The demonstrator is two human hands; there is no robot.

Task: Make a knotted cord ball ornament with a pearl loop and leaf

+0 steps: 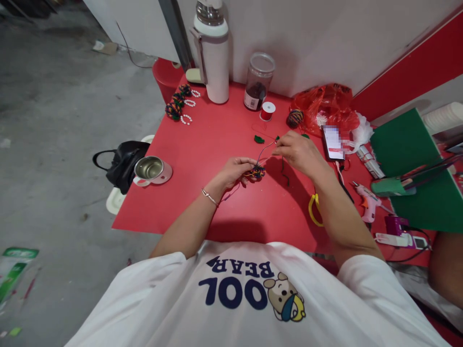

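Between the thumb and fingers of my left hand (235,172) sits a small multicoloured yarn piece (258,171), dark with orange and yellow flecks. A thin yarn strand (261,152) runs up from it toward my right hand (298,150), which is closed in a pinch on the strand. Something small and green (277,139) shows at the right fingertips; whether it is held cannot be made out. Beyond the hands lies a green leaf-shaped piece (259,139). A dark green yarn tail (285,174) hangs or lies below my right hand.
Finished-looking yarn pieces with white bead loops (186,119) lie at the far left. Behind stand a white flask (217,62), a jar (259,79), a red spool (267,112) and a yarn ball (295,118). Rightward are a phone (333,142), yellow handles (314,212) and a glue gun (369,202).
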